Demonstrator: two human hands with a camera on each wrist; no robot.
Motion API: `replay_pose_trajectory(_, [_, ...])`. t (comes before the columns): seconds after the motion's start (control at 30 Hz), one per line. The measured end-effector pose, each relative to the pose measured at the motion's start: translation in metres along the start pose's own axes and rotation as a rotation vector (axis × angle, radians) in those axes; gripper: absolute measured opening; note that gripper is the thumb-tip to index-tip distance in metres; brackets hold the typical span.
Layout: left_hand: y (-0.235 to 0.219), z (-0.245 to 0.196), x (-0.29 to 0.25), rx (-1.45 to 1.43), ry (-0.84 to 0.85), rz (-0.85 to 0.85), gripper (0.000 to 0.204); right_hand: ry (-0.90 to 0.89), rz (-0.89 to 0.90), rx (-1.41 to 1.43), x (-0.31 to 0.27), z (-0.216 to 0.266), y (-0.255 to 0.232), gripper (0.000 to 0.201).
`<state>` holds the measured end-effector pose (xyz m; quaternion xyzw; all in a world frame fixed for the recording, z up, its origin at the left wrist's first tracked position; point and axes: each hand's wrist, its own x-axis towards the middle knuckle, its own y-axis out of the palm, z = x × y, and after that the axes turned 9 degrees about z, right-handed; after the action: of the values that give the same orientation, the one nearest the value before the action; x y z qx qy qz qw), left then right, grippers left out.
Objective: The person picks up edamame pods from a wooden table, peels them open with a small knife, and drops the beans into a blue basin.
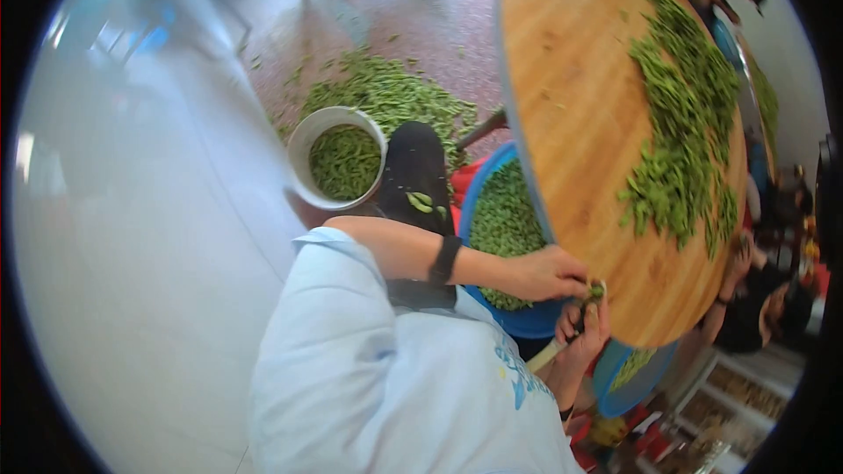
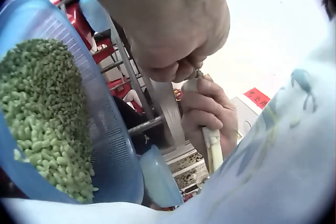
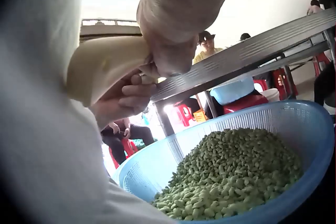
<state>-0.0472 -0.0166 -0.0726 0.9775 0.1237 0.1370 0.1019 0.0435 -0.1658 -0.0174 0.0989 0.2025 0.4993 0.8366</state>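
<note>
Both hands meet at the round table's near edge in the head view. My left hand point(image 1: 549, 272), with a black band on its wrist, pinches at a small green pod point(image 1: 596, 291). Just below, my right hand point(image 1: 584, 333) holds the same pod with curled fingers. A pale, long piece point(image 2: 214, 150) lies along the right hand point(image 2: 210, 111) in the left wrist view; what it is, I cannot tell. Beside the hands stands a blue basket point(image 3: 310, 111) of shelled green beans point(image 3: 231, 174). The fingertips partly hide the pod.
Green pods point(image 1: 689, 114) are heaped on the wooden table point(image 1: 571, 79). A pale bucket point(image 1: 299, 145) of pods stands by the knee, with more pods point(image 1: 395, 92) scattered on the floor. Another blue basket point(image 1: 628, 395) sits beyond the hands. Other people are around the table.
</note>
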Motion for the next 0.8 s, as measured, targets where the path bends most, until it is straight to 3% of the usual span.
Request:
replay_pose_trajectory(0.07, [-0.002,-0.005,-0.002,-0.065,-0.001,0.105,0.02,0.015,0.051,0.024,-0.002,-0.002,-0.01,0.039])
replay_pose_trajectory(0.1, [0.001,-0.004,-0.002,-0.07,0.001,0.071,0.02,0.04,0.072,0.015,-0.005,-0.002,-0.014,0.039])
replay_pose_trajectory(0.17, [0.006,-0.002,0.001,-0.492,-0.179,0.192,0.02,0.057,0.094,0.218,-0.009,0.001,-0.023,0.039])
replay_pose_trajectory(0.2, [0.003,-0.003,0.002,-0.501,-0.173,0.176,0.02,0.073,0.1,0.209,-0.009,0.001,-0.029,0.039])
replay_pose_trajectory(0.27, [0.005,-0.003,0.001,-0.877,-0.267,0.301,0.017,0.078,0.202,0.331,-0.012,0.002,-0.042,0.038])
replay_pose_trajectory(0.33, [0.008,-0.001,0.0,-0.961,-0.259,0.331,0.016,0.104,0.28,0.369,-0.01,0.0,-0.048,0.038])
replay_pose_trajectory(0.4, [0.007,-0.001,0.002,-1.03,-0.255,0.372,0.015,0.146,0.411,0.582,-0.009,-0.001,-0.048,0.038])
replay_pose_trajectory(0.43, [0.007,0.0,0.002,-1.021,-0.286,0.355,0.017,0.138,0.406,0.579,-0.012,0.002,-0.046,0.038])
replay_pose_trajectory(0.5, [0.006,0.001,0.002,-0.995,-0.33,0.355,0.018,0.177,0.033,0.491,-0.012,0.003,-0.04,0.035])
replay_pose_trajectory(0.57, [0.01,0.002,0.0,-0.086,0.067,0.166,0.019,0.2,0.047,0.445,-0.011,0.001,-0.042,0.033])
replay_pose_trajectory(0.6, [0.01,-0.005,0.0,-0.084,0.064,0.208,0.019,0.238,0.06,0.394,-0.013,0.001,-0.042,0.031])
replay_pose_trajectory(0.67, [0.01,-0.026,-0.001,0.511,0.139,0.133,0.024,0.283,0.048,0.322,-0.013,0.003,-0.034,0.027])
replay_pose_trajectory(0.8, [0.018,-0.044,0.006,0.657,0.047,0.365,0.028,0.265,0.116,0.317,-0.021,0.009,-0.016,0.025])
